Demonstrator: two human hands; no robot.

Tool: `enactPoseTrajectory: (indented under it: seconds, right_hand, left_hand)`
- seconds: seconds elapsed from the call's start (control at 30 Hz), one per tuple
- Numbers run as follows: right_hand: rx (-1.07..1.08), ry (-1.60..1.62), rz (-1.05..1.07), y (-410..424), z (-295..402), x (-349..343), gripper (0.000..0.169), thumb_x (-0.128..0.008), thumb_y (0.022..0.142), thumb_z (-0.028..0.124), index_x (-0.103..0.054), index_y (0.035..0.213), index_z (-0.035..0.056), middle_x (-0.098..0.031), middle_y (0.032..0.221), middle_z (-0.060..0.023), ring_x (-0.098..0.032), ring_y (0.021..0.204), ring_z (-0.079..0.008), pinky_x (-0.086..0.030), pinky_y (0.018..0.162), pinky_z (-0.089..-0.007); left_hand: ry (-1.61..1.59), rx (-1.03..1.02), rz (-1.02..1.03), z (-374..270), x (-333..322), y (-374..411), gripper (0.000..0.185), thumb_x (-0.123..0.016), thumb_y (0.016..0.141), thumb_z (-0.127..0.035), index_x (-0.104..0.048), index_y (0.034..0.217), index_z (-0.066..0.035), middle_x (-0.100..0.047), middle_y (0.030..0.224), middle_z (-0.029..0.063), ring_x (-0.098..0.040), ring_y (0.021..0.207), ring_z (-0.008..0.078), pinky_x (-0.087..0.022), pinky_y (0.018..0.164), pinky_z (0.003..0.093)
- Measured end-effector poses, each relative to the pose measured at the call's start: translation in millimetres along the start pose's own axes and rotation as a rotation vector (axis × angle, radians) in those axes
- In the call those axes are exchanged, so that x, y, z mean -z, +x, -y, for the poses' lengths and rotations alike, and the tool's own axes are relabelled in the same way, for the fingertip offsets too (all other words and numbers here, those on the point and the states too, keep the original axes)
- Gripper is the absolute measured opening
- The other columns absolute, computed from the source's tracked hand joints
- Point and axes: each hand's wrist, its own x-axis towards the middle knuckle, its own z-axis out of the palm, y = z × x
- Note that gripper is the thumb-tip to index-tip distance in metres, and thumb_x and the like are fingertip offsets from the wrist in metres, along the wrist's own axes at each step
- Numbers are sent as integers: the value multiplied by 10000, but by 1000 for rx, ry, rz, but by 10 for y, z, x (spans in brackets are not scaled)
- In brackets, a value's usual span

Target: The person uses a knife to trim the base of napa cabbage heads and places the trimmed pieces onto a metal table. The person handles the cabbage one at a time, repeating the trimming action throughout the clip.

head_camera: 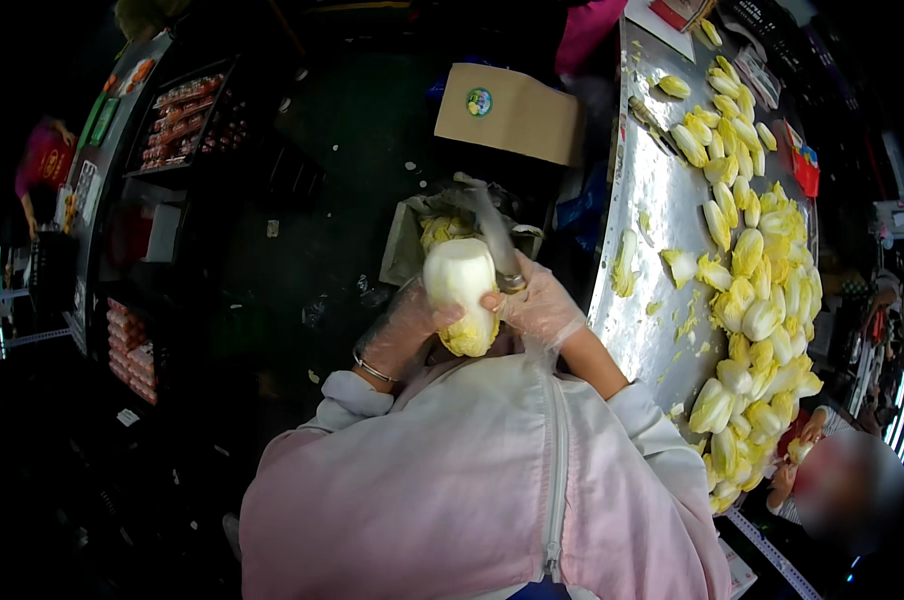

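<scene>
In front of my chest I hold a napa cabbage (461,281) with its pale cut base turned up and away from me and its yellow leaf tips towards me. My left hand (407,322), in a clear plastic glove, grips it from the left side. My right hand (542,304), gloved the same way, is closed around the handle of a knife (493,225); its thumb rests on the cabbage. The blade, somewhat blurred, points away beside the cabbage's right side. Below and beyond my hands stands a bin (398,244) with yellow-green cabbage leaves (443,229) in it.
A metal table (639,330) at my right bears a large heap of napa cabbages (759,319) and loose leaf scraps. Past the bin is a cardboard box (508,112). Packed produce crates (186,120) stand at left. Another person's hands (782,480) hold a cabbage across the table.
</scene>
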Motion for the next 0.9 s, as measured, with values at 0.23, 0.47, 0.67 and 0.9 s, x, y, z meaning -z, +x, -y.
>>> enactPoseTrajectory:
  seconds: [0.23, 0.47, 0.67, 0.9]
  right_hand:
    - [15, -215, -83, 5, 75, -82, 703, -849, 817, 202, -521, 1405, 0, -694, 1180, -117, -632, 1048, -150, -501, 945, -289]
    - [-2, -102, -96, 19, -69, -53, 573, -807, 853, 194, -581, 1342, 1, -717, 1077, -92, -638, 953, -115, -513, 888, -280]
    - [-131, -321, -236, 97, 27, 25, 591, -799, 857, 233, -581, 1358, 11, -740, 983, -87, -662, 891, -126, -520, 864, -280]
    - [-15, -450, -121, 141, 361, -137, 652, -800, 835, 259, -556, 1380, -3, -715, 1149, -162, -695, 1030, -244, -517, 929, -319]
  left_hand:
    - [68, -85, -11, 84, 64, 108, 809, -831, 842, -396, -443, 1425, 10, -560, 1336, 114, -546, 1216, 187, -450, 1051, 359]
    - [-1, -22, -43, 150, 134, 91, 764, -865, 779, -194, -485, 1416, -13, -606, 1296, 96, -579, 1204, 204, -457, 1065, 355]
    - [-278, -114, -10, -94, 183, 75, 761, -768, 833, -260, -427, 1462, -2, -573, 1363, 123, -570, 1263, 245, -461, 1086, 397]
    - [-434, -188, -17, -52, 180, 162, 747, -760, 874, -346, -427, 1446, 1, -567, 1350, 137, -588, 1222, 252, -485, 1052, 400]
